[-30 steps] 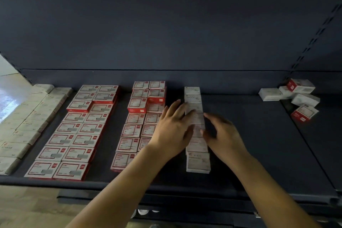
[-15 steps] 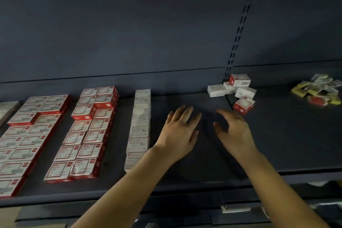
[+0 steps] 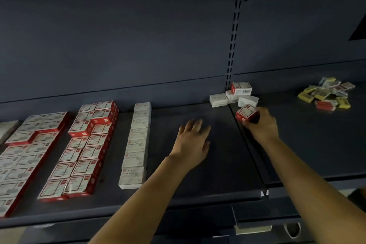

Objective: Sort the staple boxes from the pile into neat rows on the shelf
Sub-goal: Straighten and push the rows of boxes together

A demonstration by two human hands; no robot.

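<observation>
My right hand (image 3: 260,124) grips a red-and-white staple box (image 3: 245,112) at the near edge of the small pile (image 3: 233,95) by the shelf's back wall. The pile holds white boxes and one more red box (image 3: 241,88) on top. My left hand (image 3: 193,138) hovers flat, fingers spread, over the bare dark shelf (image 3: 198,184), holding nothing. To its left runs a single row of white boxes (image 3: 136,144), then double rows of red-and-white boxes (image 3: 85,148).
More red-and-white rows (image 3: 21,154) fill the far left of the shelf. A loose heap of yellow and red boxes (image 3: 326,95) lies at the back right. A slotted upright (image 3: 232,41) divides the back panel above the pile.
The view has swung right. My right hand reached forward to the pile and closed round the nearest red box. My left hand left the white row and now hovers over bare shelf.
</observation>
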